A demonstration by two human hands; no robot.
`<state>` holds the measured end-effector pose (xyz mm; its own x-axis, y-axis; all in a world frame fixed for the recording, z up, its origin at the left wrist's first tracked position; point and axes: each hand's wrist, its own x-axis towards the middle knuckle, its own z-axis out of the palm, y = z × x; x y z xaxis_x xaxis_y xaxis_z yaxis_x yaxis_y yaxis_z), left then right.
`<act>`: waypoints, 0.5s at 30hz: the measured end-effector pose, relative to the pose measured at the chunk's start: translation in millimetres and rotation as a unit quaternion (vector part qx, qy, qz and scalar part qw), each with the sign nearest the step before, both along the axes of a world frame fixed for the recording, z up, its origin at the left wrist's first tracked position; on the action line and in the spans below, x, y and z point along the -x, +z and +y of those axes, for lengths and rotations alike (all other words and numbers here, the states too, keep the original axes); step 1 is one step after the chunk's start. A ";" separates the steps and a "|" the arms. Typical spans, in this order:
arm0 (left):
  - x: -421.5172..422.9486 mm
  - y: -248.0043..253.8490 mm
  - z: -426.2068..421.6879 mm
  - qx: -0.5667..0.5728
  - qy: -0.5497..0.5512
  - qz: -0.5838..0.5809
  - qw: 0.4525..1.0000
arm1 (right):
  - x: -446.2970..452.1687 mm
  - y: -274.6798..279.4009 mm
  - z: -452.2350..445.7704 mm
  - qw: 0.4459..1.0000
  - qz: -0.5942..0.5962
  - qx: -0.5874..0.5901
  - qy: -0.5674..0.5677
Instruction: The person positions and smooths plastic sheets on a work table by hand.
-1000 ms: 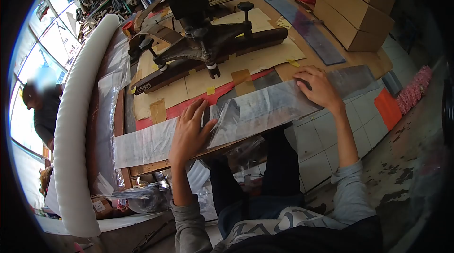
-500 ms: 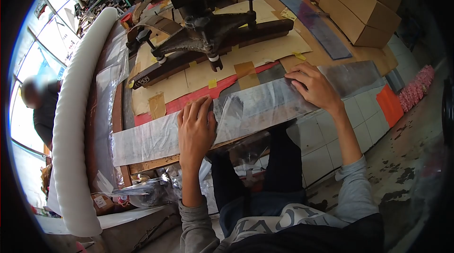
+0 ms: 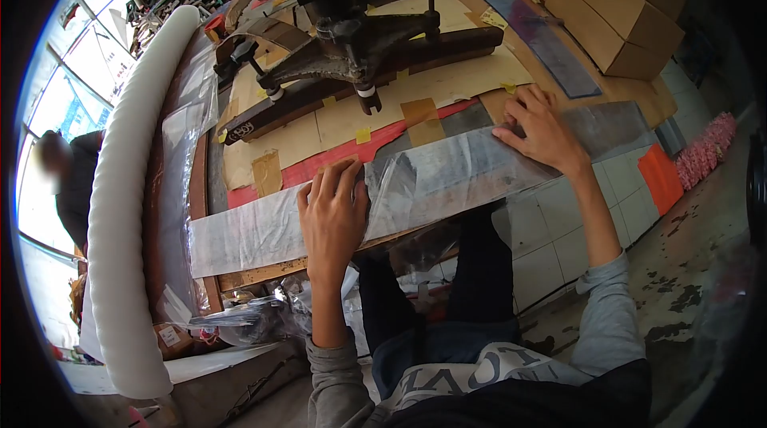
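Note:
A long, wrinkled clear plastic strip lies along the front edge of the worktable. My left hand rests on its left part, palm down, with the fingers slightly bent and nothing seen in them. Farther right, my right hand touches the strip's upper edge with curled fingers; what is under the fingertips is hidden. Behind the strip are a red sheet and a beige board with tape. Above them stands a black metal press with a long dark bar.
A white foam roll runs along the left side. Cardboard boxes and a bluish clear strip are at the back right. Another person is at the far left. An orange sheet hangs at the right.
My left hand has shifted slightly right along the strip and its fingers have drawn together. My right hand has moved a little up and right since the last frame.

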<state>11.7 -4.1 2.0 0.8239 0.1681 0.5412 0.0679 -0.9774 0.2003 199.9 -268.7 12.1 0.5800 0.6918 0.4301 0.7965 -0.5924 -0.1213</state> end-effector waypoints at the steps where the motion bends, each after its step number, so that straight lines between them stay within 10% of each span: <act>1: -0.4 0.3 -0.3 0.000 0.004 0.002 1.000 | -2.2 2.9 -4.9 1.000 -0.020 0.010 -0.007; 15: 0.5 2.1 -2.3 0.003 0.024 0.025 0.999 | -69.9 -4.6 -117.4 0.998 -0.030 -0.038 -0.051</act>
